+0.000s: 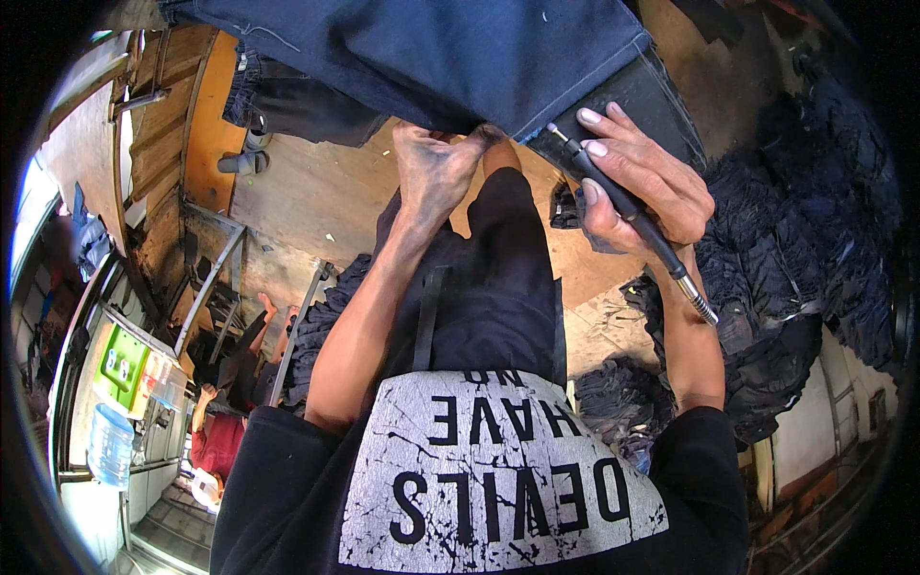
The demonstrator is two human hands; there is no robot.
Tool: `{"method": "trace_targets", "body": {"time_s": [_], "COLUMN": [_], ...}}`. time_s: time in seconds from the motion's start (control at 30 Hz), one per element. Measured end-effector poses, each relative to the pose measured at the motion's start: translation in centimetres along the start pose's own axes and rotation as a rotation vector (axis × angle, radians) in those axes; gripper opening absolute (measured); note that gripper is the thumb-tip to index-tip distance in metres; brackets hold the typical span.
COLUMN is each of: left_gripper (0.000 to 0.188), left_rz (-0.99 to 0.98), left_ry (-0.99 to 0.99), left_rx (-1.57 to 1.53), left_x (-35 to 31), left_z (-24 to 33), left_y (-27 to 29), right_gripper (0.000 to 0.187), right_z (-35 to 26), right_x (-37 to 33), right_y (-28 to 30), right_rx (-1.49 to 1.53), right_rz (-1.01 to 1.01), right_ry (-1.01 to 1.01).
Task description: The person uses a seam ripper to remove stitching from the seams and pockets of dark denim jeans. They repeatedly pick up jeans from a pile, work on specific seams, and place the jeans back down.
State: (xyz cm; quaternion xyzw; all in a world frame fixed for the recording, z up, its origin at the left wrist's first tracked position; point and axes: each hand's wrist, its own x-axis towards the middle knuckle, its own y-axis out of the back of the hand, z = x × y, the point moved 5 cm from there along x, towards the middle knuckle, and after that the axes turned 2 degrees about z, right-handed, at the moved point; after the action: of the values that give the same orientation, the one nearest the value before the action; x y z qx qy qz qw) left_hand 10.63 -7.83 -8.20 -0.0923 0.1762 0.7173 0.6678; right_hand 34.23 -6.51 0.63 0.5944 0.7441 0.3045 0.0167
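A dark blue cloth garment (450, 57) with a stitched seam spreads across the top of the view. My left hand (433, 172) pinches its lower edge, thumb and fingers closed on the cloth. To the right, my right hand (671, 187) grips a slim black pen-shaped tool (613, 192) with a metal coil at its rear end. The tool's light tip lies close to the garment's corner; whether it touches the cloth I cannot tell. Beneath that corner shows a flat black panel (632, 125).
Heaps of dark garments (786, 249) lie at the right, with more cloth (623, 402) beside my right arm. A black garment (307, 110) hangs at the upper left. Sandals (244, 163) rest on the floor. At lower left are a water jug (110, 446) and another person in red (216, 441).
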Motion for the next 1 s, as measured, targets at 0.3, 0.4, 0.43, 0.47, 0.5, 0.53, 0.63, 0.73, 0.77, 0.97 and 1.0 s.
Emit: {"method": "trace_targets", "body": {"time_s": [0.3, 0.4, 0.43, 0.47, 0.5, 0.53, 0.63, 0.73, 0.77, 0.97, 1.0], "left_gripper": [0.006, 0.007, 0.007, 0.008, 0.008, 0.008, 0.008, 0.007, 0.007, 0.01, 0.01], "left_rz": [-0.029, -0.013, -0.016, -0.019, -0.023, -0.021, -0.022, -0.025, -0.022, -0.025, -0.019], "left_ry": [0.015, 0.024, 0.019, 0.015, 0.01, 0.01, 0.007, 0.014, 0.028, 0.03, 0.006], "left_rx": [0.063, 0.028, 0.023, 0.018, 0.013, 0.016, 0.025, 0.054, 0.075, 0.031, -0.007], "left_x": [0.0, 0.0, 0.0, 0.1, 0.1, 0.1, 0.1, 0.1, 0.1, 0.3, 0.3], "left_z": [0.2, 0.6, 0.7, 0.8, 0.9, 0.9, 1.0, 0.8, 0.7, 0.3, 0.4], "left_y": [0.0, -0.1, -0.1, -0.2, -0.2, -0.2, -0.2, -0.2, -0.1, -0.3, -0.3], "right_gripper": [0.033, 0.033, 0.033, 0.032, 0.032, 0.032, 0.031, 0.029, 0.029, 0.027, 0.027], "right_z": [-0.1, 0.0, 0.1, 0.1, 0.1, 0.1, 0.1, 0.1, 0.2, 0.5, 0.5], "right_x": [0.1, 0.0, 0.0, 0.0, 0.0, 0.1, 0.1, 0.2, 0.2, 0.2, 0.2], "right_y": [-0.3, -0.3, -0.3, -0.2, -0.1, -0.1, 0.0, 0.1, 0.1, 0.2, 0.3], "right_rx": [-0.026, -0.032, -0.033, -0.036, -0.032, -0.029, -0.023, -0.028, -0.038, -0.04, -0.043], "right_rz": [-0.06, -0.044, -0.042, -0.043, -0.036, -0.032, -0.011, 0.017, 0.02, 0.065, 0.073], "right_ry": [0.008, -0.002, -0.005, -0.01, -0.006, -0.005, -0.006, -0.009, -0.015, -0.027, -0.031]}}
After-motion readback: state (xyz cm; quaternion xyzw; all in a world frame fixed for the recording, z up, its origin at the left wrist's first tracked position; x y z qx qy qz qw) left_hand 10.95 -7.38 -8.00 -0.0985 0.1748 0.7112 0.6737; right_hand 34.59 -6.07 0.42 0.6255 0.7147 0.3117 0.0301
